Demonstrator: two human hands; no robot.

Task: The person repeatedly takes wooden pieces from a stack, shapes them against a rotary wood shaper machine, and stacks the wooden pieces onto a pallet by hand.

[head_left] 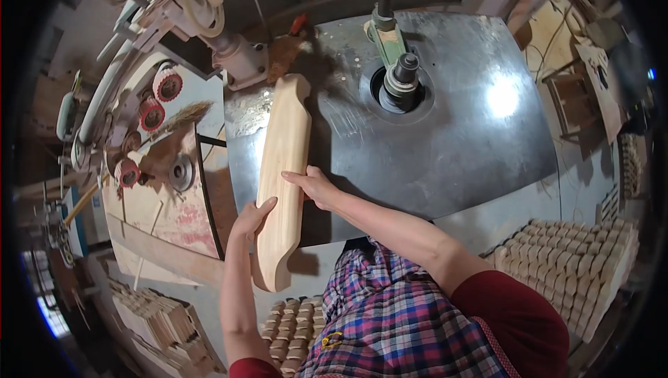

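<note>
Both hands (312,187) grip the wooden board (284,162) from either side — steadying its overhanging end beyond the metal worktop (459,141).

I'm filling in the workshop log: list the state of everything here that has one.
Wooden piece: held, both ends shaped.
Left hand: gripping, thumb on top.
Right hand: gripping, thumb on top.
Spindle: upright; spinning or stopped, cannot tell.
Metal table: scuffed.
Wood blocks at right: stacked in rows.
</note>
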